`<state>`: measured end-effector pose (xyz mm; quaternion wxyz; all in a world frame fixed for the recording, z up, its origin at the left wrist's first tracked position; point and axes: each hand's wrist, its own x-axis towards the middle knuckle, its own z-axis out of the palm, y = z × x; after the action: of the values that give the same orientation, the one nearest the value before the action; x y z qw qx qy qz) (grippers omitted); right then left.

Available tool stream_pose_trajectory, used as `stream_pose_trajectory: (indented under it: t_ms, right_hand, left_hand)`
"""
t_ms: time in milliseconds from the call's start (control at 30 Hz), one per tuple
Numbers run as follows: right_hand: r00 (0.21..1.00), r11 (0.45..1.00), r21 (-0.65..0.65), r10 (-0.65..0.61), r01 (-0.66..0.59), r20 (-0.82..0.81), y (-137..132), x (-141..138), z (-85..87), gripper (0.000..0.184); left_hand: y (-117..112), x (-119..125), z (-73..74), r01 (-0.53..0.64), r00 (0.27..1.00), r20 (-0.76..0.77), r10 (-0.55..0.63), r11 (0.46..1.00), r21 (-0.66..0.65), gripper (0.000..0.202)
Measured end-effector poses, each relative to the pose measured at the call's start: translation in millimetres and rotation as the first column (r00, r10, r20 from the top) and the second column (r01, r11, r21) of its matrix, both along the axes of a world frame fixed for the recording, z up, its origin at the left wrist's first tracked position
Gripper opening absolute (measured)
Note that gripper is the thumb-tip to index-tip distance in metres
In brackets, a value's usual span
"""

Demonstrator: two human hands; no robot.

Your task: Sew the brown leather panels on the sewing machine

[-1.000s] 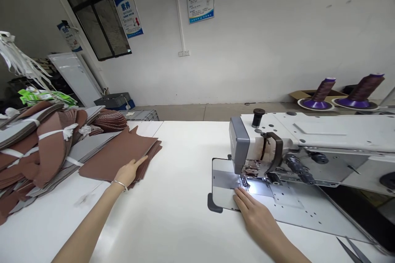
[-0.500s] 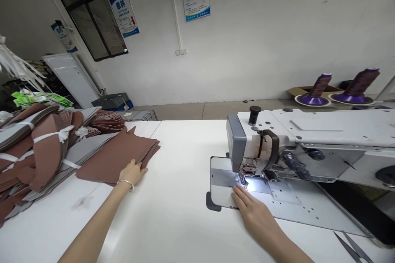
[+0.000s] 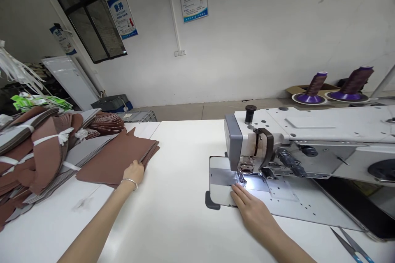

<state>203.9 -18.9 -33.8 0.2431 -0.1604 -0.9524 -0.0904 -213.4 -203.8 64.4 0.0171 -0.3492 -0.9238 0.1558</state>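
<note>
My left hand (image 3: 134, 172), with a bangle at the wrist, is at the right edge of a stack of flat brown leather-like pieces (image 3: 114, 154). Its fingers are drawn together on the edge of a piece; the thumb is mostly hidden. My right hand (image 3: 251, 205) lies flat with fingers stretched out on the metal bed plate (image 3: 220, 191) of a sewing machine (image 3: 259, 139). Its fingertips are just in front of the lit needle area (image 3: 242, 178), and no material shows under them.
Bundles of brown and grey pieces (image 3: 52, 144) tied with white strips lie at the left. Scissors (image 3: 352, 246) rest at the front right. Two cones of brown thread (image 3: 317, 84) stand behind the machine. Grey crates (image 3: 140, 116) are beyond the white table (image 3: 182, 152).
My left hand's fingers have drawn together at the stack's edge. My right hand stays on the bed plate. The view has shifted slightly.
</note>
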Motion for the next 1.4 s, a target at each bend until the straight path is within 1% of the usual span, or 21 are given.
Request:
stream_pose_trajectory:
  t_ms: [100, 167, 200, 267, 333, 400, 467, 567, 667, 733, 800, 933, 1067, 1133, 1233, 1400]
  right_hand:
    - [1.000, 1.000, 0.001, -0.008, 0.008, 0.021, -0.5, 0.3, 1.5, 0.052]
    - [0.999, 1.000, 0.010, -0.009, 0.009, 0.032, -0.4, 0.5, 1.9, 0.051]
    - [0.999, 1.000, 0.015, -0.009, 0.008, 0.036, -0.3, 0.5, 1.9, 0.050]
    - [0.999, 1.000, 0.007, -0.007, 0.007, 0.037, -0.1, 0.5, 1.6, 0.049]
    - [1.000, 1.000, -0.025, 0.001, -0.001, 0.016, 0.0, 0.4, 1.4, 0.050]
    - [1.000, 0.998, -0.058, 0.004, -0.004, -0.004, -0.4, 0.4, 1.9, 0.051]
    - [1.000, 0.998, -0.068, -0.002, 0.002, -0.008, -1.1, 0.7, 2.9, 0.051]
    - [1.000, 0.998, -0.070, -0.006, 0.005, -0.016, -1.6, 1.4, 3.0, 0.049]
    - [0.999, 0.997, -0.073, 0.011, -0.014, -0.038, -1.1, 2.2, 0.4, 0.046]
    - [0.999, 0.998, -0.066, 0.014, -0.016, -0.042, -0.7, 2.3, -1.4, 0.046]
    - [0.999, 0.999, -0.052, 0.011, -0.014, -0.044, -0.7, 2.0, -1.8, 0.045]
    - [1.000, 1.000, -0.025, 0.008, -0.009, -0.029, -2.2, 0.7, 2.0, 0.045]
    - [1.000, 0.999, -0.039, 0.018, -0.019, -0.024, -3.6, 0.7, 6.2, 0.043]
    - [1.000, 0.999, -0.040, 0.015, -0.016, -0.017, -3.6, 1.2, 6.7, 0.043]
    - [1.000, 0.999, -0.039, 0.007, -0.007, -0.007, -3.2, 1.5, 6.1, 0.043]
    - [1.000, 1.000, 0.002, -0.009, 0.009, 0.005, -2.6, 0.2, 5.7, 0.044]
  left_hand:
    - [-6.8, -8.6, 7.3, 0.027, 1.000, -0.004, -0.026, 1.000, 0.005, 0.065]
    - [-11.2, -14.7, 11.3, 0.035, 0.999, 0.007, -0.035, 0.999, 0.006, 0.067]
    - [-12.3, -16.5, 12.0, 0.031, 0.999, 0.010, -0.031, 0.999, 0.008, 0.065]
    - [-11.3, -16.3, 9.9, 0.006, 1.000, 0.014, -0.007, 1.000, 0.019, 0.056]
    - [-6.8, -11.8, 4.6, -0.023, 1.000, 0.014, 0.023, 0.999, 0.035, 0.047]
    - [-1.7, -6.8, -0.4, -0.041, 0.999, 0.014, 0.041, 0.998, 0.048, 0.050]
    - [1.0, -5.8, -1.4, -0.055, 0.998, 0.022, 0.054, 0.997, 0.055, 0.051]
    - [-2.4, -15.9, 7.1, -0.078, 0.995, 0.060, 0.075, 0.995, 0.063, 0.044]
    - [-9.9, -30.6, 19.2, -0.094, 0.992, 0.093, 0.087, 0.993, 0.071, 0.045]
    - [-12.3, -34.8, 22.7, -0.097, 0.990, 0.104, 0.090, 0.993, 0.068, 0.043]
    - [-10.6, -32.2, 20.9, -0.096, 0.990, 0.108, 0.089, 0.994, 0.052, 0.043]
    - [-0.4, -17.3, 13.6, -0.095, 0.989, 0.116, 0.094, 0.995, 0.000, 0.038]
    - [5.4, -12.8, 15.6, -0.096, 0.985, 0.142, 0.099, 0.995, -0.029, 0.035]
    - [4.9, -17.8, 18.3, -0.099, 0.982, 0.159, 0.102, 0.995, -0.023, 0.032]
    - [0.5, -31.4, 21.9, -0.106, 0.975, 0.196, 0.102, 0.994, 0.010, 0.029]
    - [-8.8, -51.6, 27.3, -0.103, 0.963, 0.260, 0.064, 0.985, 0.138, 0.027]
